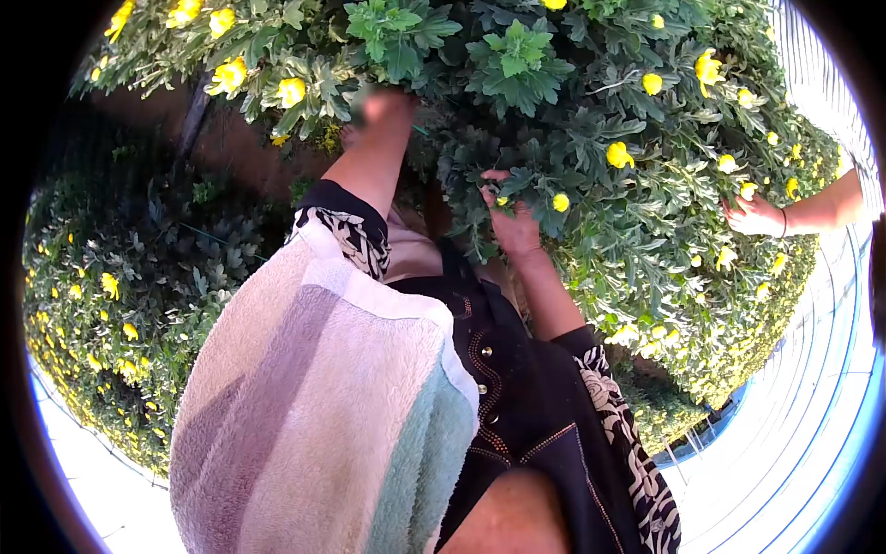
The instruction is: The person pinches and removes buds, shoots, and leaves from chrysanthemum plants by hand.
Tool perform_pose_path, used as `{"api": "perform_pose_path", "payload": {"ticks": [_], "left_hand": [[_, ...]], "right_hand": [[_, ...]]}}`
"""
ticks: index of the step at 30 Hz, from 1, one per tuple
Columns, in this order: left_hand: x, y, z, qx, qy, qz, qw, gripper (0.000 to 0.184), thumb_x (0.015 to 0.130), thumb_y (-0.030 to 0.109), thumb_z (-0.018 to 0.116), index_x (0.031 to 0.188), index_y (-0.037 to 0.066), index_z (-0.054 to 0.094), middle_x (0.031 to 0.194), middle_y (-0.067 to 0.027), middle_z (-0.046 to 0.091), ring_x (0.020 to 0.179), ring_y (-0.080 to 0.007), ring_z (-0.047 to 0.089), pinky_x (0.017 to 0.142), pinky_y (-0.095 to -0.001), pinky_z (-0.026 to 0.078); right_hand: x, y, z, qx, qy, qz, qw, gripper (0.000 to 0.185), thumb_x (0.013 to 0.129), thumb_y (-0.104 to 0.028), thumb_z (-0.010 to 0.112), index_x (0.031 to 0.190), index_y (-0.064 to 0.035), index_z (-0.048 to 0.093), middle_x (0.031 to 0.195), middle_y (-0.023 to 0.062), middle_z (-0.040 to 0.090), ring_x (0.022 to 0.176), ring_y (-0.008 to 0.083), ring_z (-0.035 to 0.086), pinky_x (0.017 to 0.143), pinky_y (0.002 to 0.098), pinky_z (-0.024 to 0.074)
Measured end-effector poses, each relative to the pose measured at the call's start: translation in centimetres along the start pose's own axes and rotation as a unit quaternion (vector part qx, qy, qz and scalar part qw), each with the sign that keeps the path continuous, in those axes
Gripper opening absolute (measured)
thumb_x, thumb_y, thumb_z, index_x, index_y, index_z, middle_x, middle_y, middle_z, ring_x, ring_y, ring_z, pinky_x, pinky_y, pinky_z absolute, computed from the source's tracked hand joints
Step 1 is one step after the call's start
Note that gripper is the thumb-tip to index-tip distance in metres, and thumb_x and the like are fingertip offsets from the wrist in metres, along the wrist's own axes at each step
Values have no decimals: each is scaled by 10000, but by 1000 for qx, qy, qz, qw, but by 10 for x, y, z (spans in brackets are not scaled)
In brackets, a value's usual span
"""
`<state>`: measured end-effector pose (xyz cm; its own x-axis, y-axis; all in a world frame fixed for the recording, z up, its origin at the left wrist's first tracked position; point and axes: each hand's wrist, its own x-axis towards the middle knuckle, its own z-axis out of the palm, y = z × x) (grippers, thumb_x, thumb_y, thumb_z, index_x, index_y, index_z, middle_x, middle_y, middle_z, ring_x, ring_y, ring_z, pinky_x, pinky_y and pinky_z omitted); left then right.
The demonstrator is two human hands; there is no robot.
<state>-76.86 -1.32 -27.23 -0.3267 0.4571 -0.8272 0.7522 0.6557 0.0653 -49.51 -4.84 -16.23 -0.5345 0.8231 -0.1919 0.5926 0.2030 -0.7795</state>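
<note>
Leafy chrysanthemum plants (pixel 591 129) with yellow blooms rise in front of me. My left hand (pixel 369 111) reaches in among the leaves at the upper left. It is blurred and partly covered by foliage, so its fingers do not show clearly. Close to the middle, my right hand (pixel 517 226) is closed around part of a chrysanthemum. Its fingers curl up between the leaves, and a small yellow bud (pixel 501 200) sits against them. A larger yellow bud (pixel 560 202) is just right of that hand. Leaves hide the stem.
Another person's hand (pixel 759 218), with a dark wristband, touches the plants at the right. A striped towel (pixel 305 397) hangs over my front. More flowering plants (pixel 129 305) grow at the left, beside brown soil (pixel 249 157). Pale ribbed sheeting (pixel 784 415) lies at the lower right.
</note>
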Motion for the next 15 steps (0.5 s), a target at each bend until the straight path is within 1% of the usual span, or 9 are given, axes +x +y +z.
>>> {"api": "perform_pose_path", "payload": {"ticks": [1, 3, 4, 7, 9, 11, 13, 14, 15], "left_hand": [[4, -4, 3, -54, 3, -20, 998, 378, 927, 339, 528, 1133, 42, 640, 1142, -67, 666, 1014, -188, 649, 782, -309, 533], [8, -12, 7, -164, 16, -58, 985, 386, 932, 324, 505, 1166, 46, 635, 1162, -68, 650, 1065, -183, 621, 787, -301, 519], [10, -17, 12, -76, 70, -7, 995, 373, 906, 312, 541, 1134, 33, 638, 1153, -75, 649, 1062, -198, 621, 784, -314, 521], [-43, -32, 2, -169, 240, 150, 944, 318, 886, 254, 588, 1086, 13, 638, 951, -93, 688, 825, -238, 680, 662, -339, 538], [-5, -87, 66, -394, 208, 160, 881, 288, 937, 165, 552, 1130, -40, 613, 839, -117, 693, 649, -211, 701, 542, -292, 547], [-28, -129, 71, -386, 161, 102, 903, 264, 939, 114, 533, 1121, -67, 598, 824, -143, 683, 611, -215, 691, 506, -283, 538], [-102, -145, 41, -499, 85, -42, 861, 217, 938, 76, 528, 1073, -83, 590, 799, -163, 677, 554, -224, 672, 464, -305, 528], [-117, -165, 37, -440, 46, -95, 892, 243, 924, 89, 565, 1085, -93, 581, 778, -179, 675, 530, -240, 667, 446, -319, 526], [-156, -161, 16, -429, 54, -92, 897, 286, 909, 124, 611, 1110, -78, 580, 762, -185, 675, 527, -255, 669, 425, -328, 522]], "right_hand": [[-5, 6, -3, -16, 3, -27, 1000, 227, 839, -79, 655, 1057, -140, 642, 1051, 35, 644, 1003, 261, 606, 894, 383, 470], [-8, 5, -13, 5, -16, -21, 1000, 245, 830, -91, 667, 1068, -138, 638, 1076, 49, 642, 1023, 284, 605, 903, 388, 472], [-11, 14, -6, -15, 4, -66, 998, 268, 827, -95, 670, 1090, -130, 634, 1093, 62, 645, 1033, 284, 606, 905, 388, 473], [-9, -20, -10, -63, 44, -139, 987, 351, 823, -108, 680, 1166, -93, 608, 1126, 102, 659, 1049, 284, 621, 896, 386, 484], [-1, -74, -25, 81, -43, -17, 996, 391, 824, -16, 678, 1198, -78, 584, 1021, 73, 657, 886, 190, 632, 821, 300, 487], [11, -111, -34, 105, -77, -1, 991, 408, 806, -29, 701, 1195, -57, 582, 990, 81, 657, 853, 202, 646, 760, 311, 504], [21, -136, -39, 95, -181, -116, 972, 496, 782, -25, 709, 1248, -70, 546, 994, 91, 650, 882, 184, 641, 724, 324, 508], [25, -151, -40, 133, -194, -151, 960, 644, 761, -13, 709, 1347, -76, 451, 1133, 116, 613, 940, 188, 642, 684, 308, 516], [29, -162, -43, 137, -188, -157, 960, 644, 761, -13, 709, 1347, -76, 451, 1133, 116, 613, 940, 188, 642, 684, 308, 516]]}}
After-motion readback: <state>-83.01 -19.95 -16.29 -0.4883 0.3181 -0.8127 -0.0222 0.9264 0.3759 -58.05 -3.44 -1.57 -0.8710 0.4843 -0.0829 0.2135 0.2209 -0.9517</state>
